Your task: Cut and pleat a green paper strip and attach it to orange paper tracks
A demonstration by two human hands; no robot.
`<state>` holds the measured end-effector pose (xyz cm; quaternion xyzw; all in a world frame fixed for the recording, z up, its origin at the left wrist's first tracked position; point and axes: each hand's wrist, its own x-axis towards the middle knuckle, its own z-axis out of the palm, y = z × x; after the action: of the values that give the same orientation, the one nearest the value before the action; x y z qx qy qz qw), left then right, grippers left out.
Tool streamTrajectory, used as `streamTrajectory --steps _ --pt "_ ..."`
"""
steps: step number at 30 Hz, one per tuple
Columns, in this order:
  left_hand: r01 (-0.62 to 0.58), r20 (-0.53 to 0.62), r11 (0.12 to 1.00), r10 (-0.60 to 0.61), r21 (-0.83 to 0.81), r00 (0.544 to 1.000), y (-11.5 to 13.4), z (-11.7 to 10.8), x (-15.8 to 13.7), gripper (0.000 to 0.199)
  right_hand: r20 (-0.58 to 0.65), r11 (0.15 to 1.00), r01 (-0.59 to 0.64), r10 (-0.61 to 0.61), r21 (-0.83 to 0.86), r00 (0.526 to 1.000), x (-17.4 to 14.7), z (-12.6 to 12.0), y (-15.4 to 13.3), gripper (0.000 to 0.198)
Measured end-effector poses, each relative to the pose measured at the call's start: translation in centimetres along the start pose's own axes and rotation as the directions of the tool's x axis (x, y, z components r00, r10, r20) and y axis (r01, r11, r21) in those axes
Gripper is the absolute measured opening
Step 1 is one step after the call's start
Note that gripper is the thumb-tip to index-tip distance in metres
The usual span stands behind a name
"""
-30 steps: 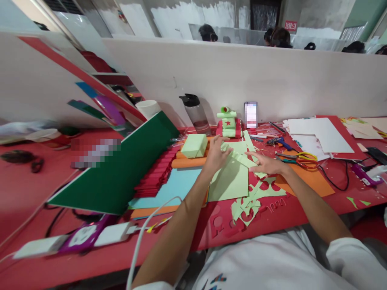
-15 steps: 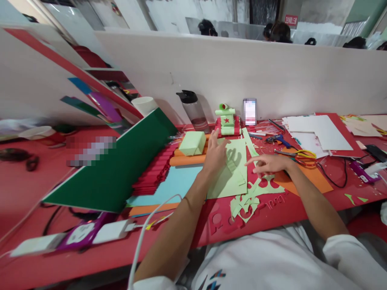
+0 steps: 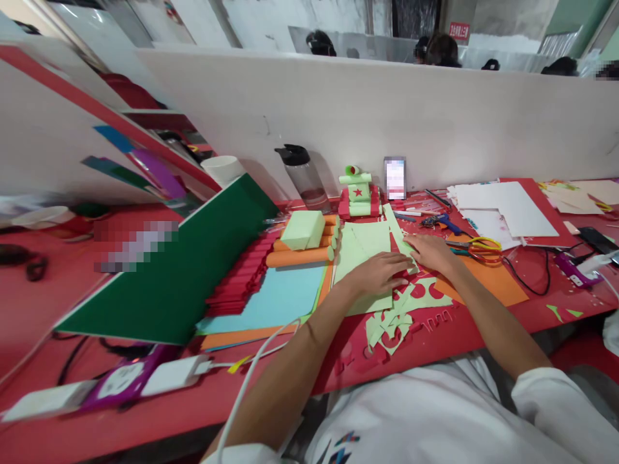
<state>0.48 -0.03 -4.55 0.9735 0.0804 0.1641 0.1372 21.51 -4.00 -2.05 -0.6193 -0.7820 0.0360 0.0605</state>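
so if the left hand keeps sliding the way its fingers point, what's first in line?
The left hand lies flat on the light green sheet, fingers pointing right. Straight on, it would meet the right hand almost at once; their fingertips look nearly touching, though depth is unclear.

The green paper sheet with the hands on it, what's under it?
Under the light green sheet an orange sheet's edge peeks out left, beside blue paper. Both hands, left and right, cover the rest.
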Motion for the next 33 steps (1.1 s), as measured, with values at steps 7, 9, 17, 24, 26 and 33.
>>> streamTrajectory --steps 7,9,17,24,26,33 --pt "0.063 0.056 0.983 -0.074 0.171 0.996 0.2 0.6 0.4 0.027 0.076 0.998 -0.052 0.055 -0.045 0.996 -0.1 -0.3 -0.2 0.054" --pt "0.069 0.057 0.976 -0.082 0.205 0.995 0.3 0.6 0.6 0.026 0.075 0.997 -0.063 0.066 -0.043 0.995 -0.2 -0.4 -0.1 0.055" --pt "0.065 0.072 0.958 -0.088 0.280 0.993 0.6 0.6 0.5 0.028 -0.002 1.000 -0.005 0.005 -0.007 1.000 0.0 -0.1 0.3 0.027" --pt "0.082 0.029 0.958 -0.094 0.276 0.995 1.0 1.2 0.7 0.034 -0.005 1.000 0.018 -0.018 0.008 1.000 0.2 0.1 0.6 0.020" --pt "0.089 0.049 0.944 -0.111 0.316 0.993 1.0 1.3 0.9 0.030 0.000 1.000 0.014 -0.014 0.008 1.000 0.2 0.0 0.6 0.019" --pt "0.234 -0.164 0.921 -0.191 0.313 0.968 -0.1 1.1 0.6 0.026 -0.101 0.992 0.082 -0.073 0.094 0.992 0.3 -0.2 0.9 0.026"
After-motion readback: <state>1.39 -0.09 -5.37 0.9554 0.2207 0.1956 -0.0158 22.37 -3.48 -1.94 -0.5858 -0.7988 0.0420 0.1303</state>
